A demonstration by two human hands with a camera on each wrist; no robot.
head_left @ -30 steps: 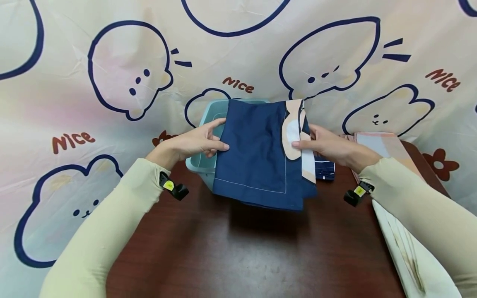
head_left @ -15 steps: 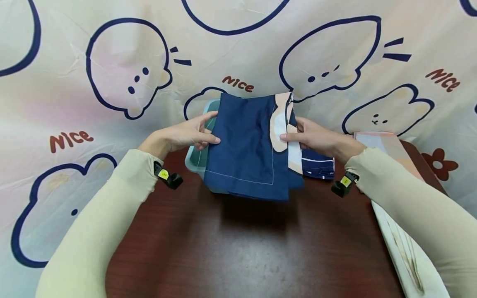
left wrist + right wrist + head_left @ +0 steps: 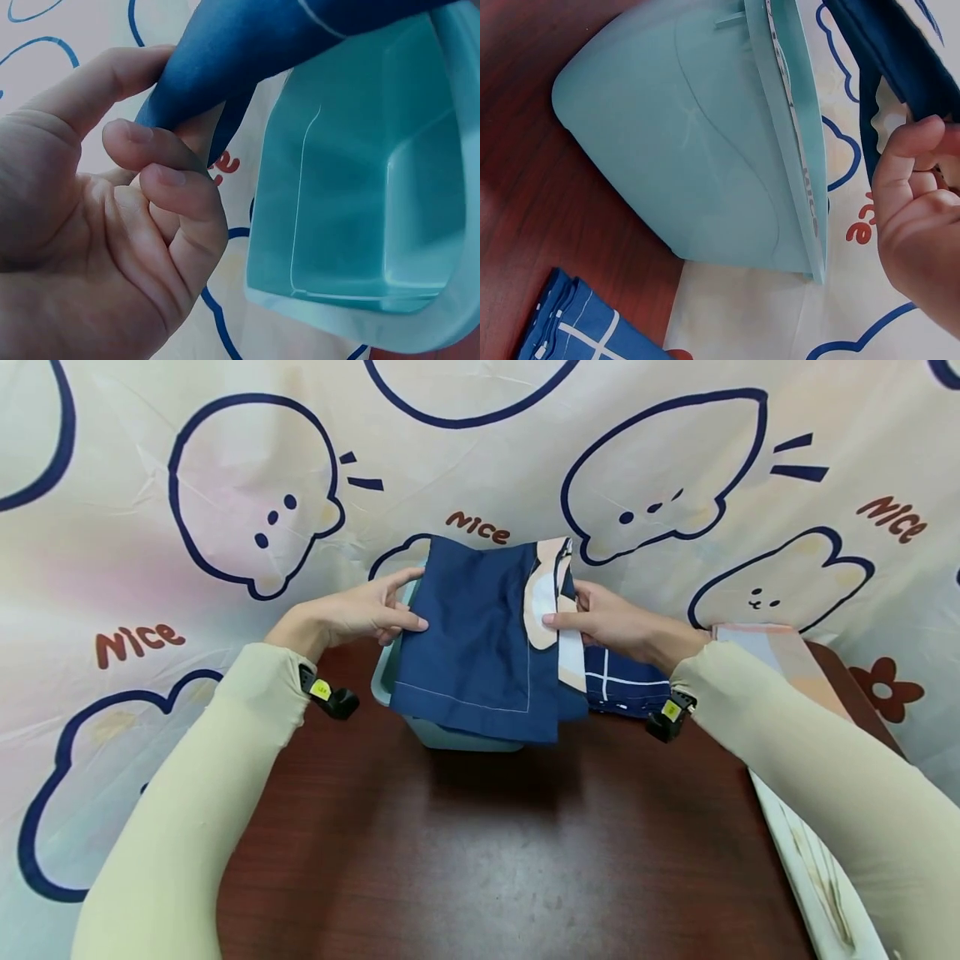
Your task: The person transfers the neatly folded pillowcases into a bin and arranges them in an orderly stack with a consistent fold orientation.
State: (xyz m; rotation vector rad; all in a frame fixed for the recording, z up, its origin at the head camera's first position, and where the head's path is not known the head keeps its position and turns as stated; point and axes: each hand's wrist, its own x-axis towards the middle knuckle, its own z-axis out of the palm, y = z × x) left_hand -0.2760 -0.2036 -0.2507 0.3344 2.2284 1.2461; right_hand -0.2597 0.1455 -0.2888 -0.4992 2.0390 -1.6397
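A folded navy cloth with a peach and white print at its right side hangs between both hands, above a teal bin. The left hand pinches its left edge, thumb in front. At the right edge, the right hand grips the printed part with the thumb on top. In the left wrist view the cloth is over the bin's opening, and the part of the inside that shows holds nothing. The right wrist view shows the bin's outer wall below the cloth.
A folded navy cloth with white lines lies on the brown table right of the bin. Farther right are a pink and peach folded cloth and a pale cloth along the table's edge. A printed curtain hangs behind.
Both hands have moved left and slightly away from the body with the cloth, bringing it farther over the bin. More of the bin's lower front and of the lined navy cloth shows now.
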